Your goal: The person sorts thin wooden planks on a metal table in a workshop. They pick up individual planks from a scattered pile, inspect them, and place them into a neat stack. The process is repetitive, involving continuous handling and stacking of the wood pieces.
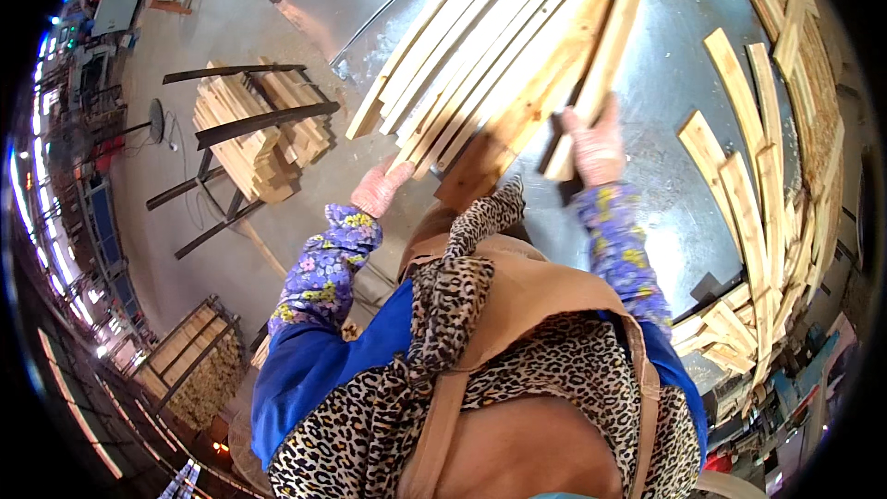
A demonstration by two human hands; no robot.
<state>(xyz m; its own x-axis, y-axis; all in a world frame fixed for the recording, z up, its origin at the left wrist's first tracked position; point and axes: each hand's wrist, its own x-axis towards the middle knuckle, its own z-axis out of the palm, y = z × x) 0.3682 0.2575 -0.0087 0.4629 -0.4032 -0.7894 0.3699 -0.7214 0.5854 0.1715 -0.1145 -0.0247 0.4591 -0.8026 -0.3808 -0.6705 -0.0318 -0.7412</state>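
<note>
Long pale wooden slats [471,55] lie side by side across the metal tabletop in front of me. At their near left end, my left hand [379,188] is closed on the end of a wooden slat [420,150]. My right hand [596,143] grips another wooden slat [617,32] along the right side of the row, thumb on one side and fingers on the other. A dark strip shows between this slat and a wider knotty board [545,83]. The undersides of the slats and some of my fingertips are hidden.
The metal tabletop [665,65] carries loose slats [739,185] on the right, beside a curved heap of wood [808,65]. At left, a dark metal rack [268,120] holds stacked wood pieces [236,125]. A bundled wood stack [189,365] stands at lower left.
</note>
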